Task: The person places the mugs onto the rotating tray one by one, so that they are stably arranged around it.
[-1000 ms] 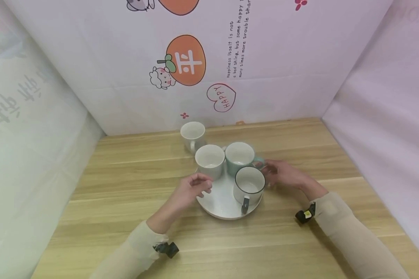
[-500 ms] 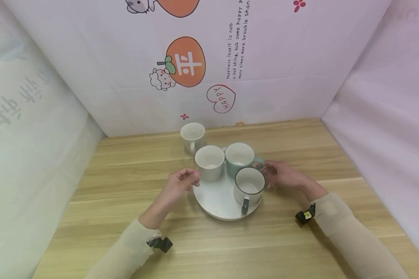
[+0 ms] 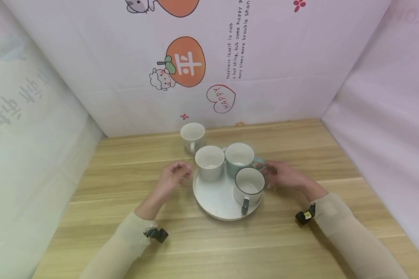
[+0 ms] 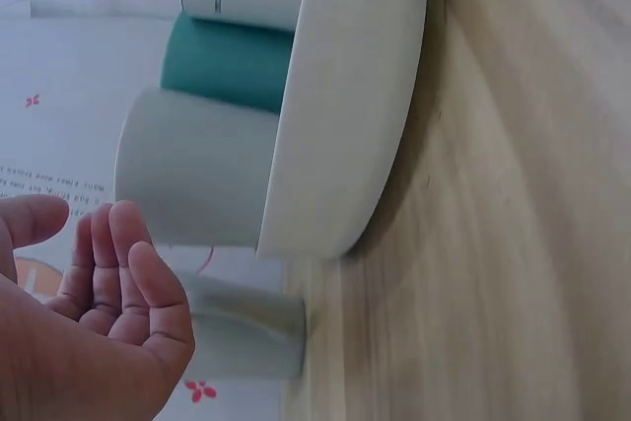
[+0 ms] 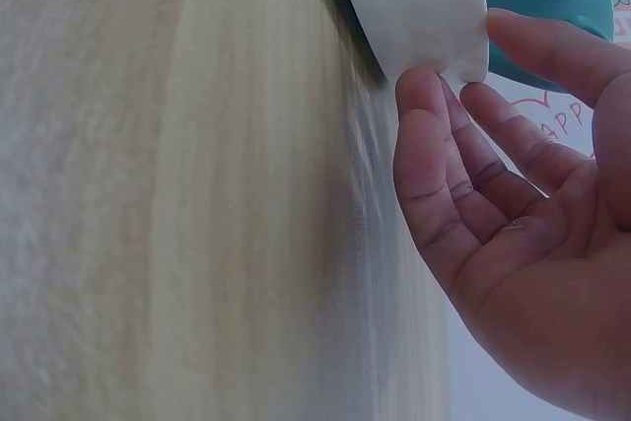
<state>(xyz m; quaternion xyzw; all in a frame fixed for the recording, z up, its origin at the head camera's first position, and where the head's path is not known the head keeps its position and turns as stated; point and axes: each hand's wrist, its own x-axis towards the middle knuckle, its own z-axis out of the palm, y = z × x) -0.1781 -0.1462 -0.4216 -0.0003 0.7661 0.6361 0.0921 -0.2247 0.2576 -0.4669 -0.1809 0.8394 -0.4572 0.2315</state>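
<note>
A round white tray [image 3: 216,199] with a raised wall carries three mugs. On it stand a plain white mug [image 3: 209,168] at the left, a light teal mug [image 3: 234,168] at the back and a white mug with a black rim and dark handle [image 3: 248,190] at the right. My left hand [image 3: 169,180], loosely curled and holding nothing, hovers just left of the tray. In the right wrist view my right hand [image 5: 523,204] has its thumb at the tray's rim and fingertips against the wall [image 5: 419,7], gripping its right side.
Another white mug [image 3: 193,135] stands on the wooden table [image 3: 132,162] behind the tray, near the back wall. Printed white cloth [image 3: 272,89] rises behind the table and on both sides.
My left hand has moved left from over the tray to just outside its left rim. The right hand, tray and mugs stay where they were.
</note>
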